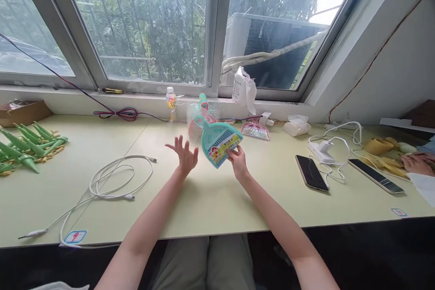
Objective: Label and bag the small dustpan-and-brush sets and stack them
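Note:
My right hand (239, 162) grips a small teal dustpan (213, 132) by its lower right edge, holding it tilted above the table. A yellow printed label crosses its front, over what looks like a blue-grey brush, and its looped handle points to the upper left. My left hand (186, 157) is raised to the left of the dustpan, fingers spread, holding nothing. Behind the dustpan, partly hidden, stand more dustpans (204, 105) with striped-looking stacked handles and clear plastic wrap. A pink dustpan (255, 131) lies farther back on the right.
A coiled white cable (98, 186) and green plant-like pieces (30, 145) lie left. A bottle (171, 99) and tissue pack (244, 88) stand by the window. At right are two phones (311, 172), a power strip (321, 150) and another person's hand (417, 163).

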Action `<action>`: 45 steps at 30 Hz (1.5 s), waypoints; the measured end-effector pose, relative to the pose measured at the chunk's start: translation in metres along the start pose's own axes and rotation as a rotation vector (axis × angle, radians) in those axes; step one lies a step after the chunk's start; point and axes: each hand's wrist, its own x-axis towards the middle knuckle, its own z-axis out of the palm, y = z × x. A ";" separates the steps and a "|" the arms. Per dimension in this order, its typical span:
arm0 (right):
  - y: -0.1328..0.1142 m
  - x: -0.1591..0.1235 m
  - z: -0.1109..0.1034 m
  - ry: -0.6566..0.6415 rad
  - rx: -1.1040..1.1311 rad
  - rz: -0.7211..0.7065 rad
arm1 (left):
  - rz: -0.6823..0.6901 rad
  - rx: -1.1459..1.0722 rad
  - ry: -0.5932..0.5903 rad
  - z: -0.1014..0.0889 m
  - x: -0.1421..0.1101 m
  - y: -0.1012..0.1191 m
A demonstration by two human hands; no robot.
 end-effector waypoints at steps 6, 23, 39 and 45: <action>0.000 0.001 -0.004 -0.056 -0.068 0.022 | -0.275 0.024 -0.035 -0.017 0.025 0.005; -0.027 0.008 -0.020 -0.276 -0.427 -0.068 | -0.012 -0.077 -0.354 -0.010 0.021 -0.002; 0.017 0.001 -0.010 -0.274 -0.341 0.204 | -0.073 -0.538 -0.492 0.005 0.007 0.005; 0.028 0.000 -0.008 -0.238 -0.284 0.258 | -0.155 -0.700 -0.554 0.011 0.009 0.015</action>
